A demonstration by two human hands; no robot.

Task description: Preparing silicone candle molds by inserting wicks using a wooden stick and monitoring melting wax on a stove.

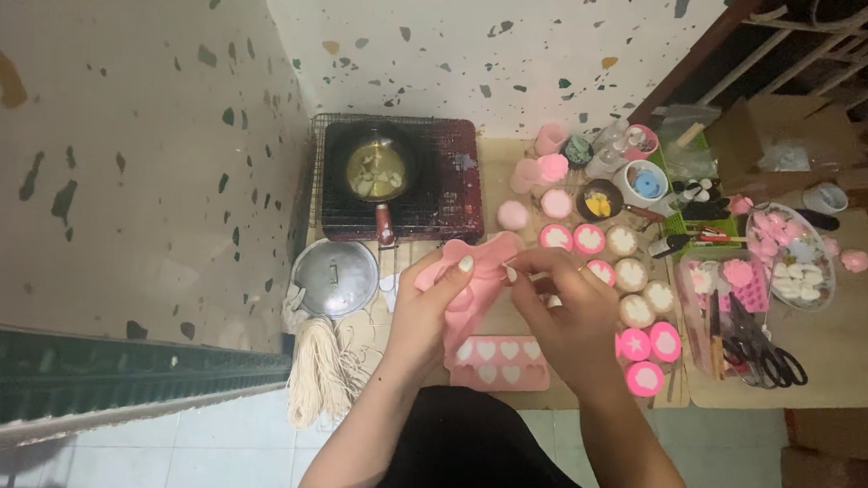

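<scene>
Both hands (left hand [435, 307], right hand [566, 311]) on pink mould [474, 271]

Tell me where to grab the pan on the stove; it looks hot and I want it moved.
Take the pan by its red handle, coming from the near side by the lid. The handle sticks out toward the person, past the stove edge, clear of the bowl and its contents.
</scene>
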